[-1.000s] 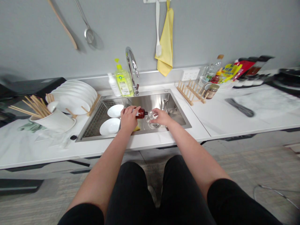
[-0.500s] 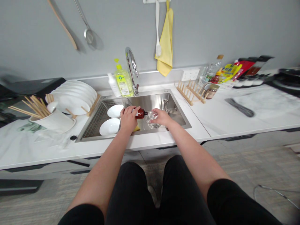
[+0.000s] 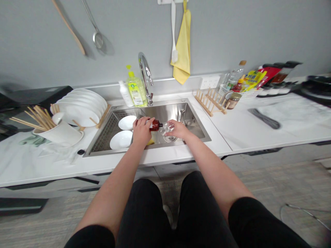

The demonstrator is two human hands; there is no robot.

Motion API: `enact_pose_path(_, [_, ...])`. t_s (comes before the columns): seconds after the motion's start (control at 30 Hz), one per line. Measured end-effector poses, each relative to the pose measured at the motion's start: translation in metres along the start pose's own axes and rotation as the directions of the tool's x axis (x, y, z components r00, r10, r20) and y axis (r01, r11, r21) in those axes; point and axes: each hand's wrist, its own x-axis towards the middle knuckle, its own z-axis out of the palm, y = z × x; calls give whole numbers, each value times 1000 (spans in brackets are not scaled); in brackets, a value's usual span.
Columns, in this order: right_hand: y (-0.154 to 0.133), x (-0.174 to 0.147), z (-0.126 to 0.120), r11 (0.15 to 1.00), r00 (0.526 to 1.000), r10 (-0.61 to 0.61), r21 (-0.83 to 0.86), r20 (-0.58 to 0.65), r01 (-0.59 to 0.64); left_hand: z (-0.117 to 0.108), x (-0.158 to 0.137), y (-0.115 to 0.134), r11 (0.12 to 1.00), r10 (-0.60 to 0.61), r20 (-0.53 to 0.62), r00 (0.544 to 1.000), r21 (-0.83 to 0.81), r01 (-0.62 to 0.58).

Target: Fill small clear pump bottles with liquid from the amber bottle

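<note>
Over the sink [image 3: 207, 137], my left hand [image 3: 141, 131] is wrapped round a brown bottle [image 3: 155, 125] with a pale label. The bottle lies on its side, its dark narrow neck pointing right. My right hand [image 3: 179, 130] grips a small clear glass [image 3: 163, 129], its opening turned toward the bottle's neck. Whether liquid passes between them cannot be made out. Below my left hand a bit of yellow sponge [image 3: 151, 141] shows, partly hidden. Two white bowls [image 3: 121, 140] sit in the sink's left part, by a wire basket [image 3: 103, 132].
A faucet [image 3: 143, 69] rises behind the sink, beside a yellow-green soap bottle [image 3: 136, 91] and a white bottle [image 3: 126, 93]. Plates [image 3: 80, 106] and a chopstick holder [image 3: 60, 132] stand left. To the right are a wooden rack [image 3: 210, 101], a jar [image 3: 234, 100] and a dark cloth strip [image 3: 263, 118].
</note>
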Motion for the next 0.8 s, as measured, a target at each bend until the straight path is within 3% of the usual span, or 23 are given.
enact_pose_path(0.8, [8, 1, 2, 999, 1000, -12, -41, -8, 12, 0, -1, -1, 998, 48, -49, 998, 31, -46])
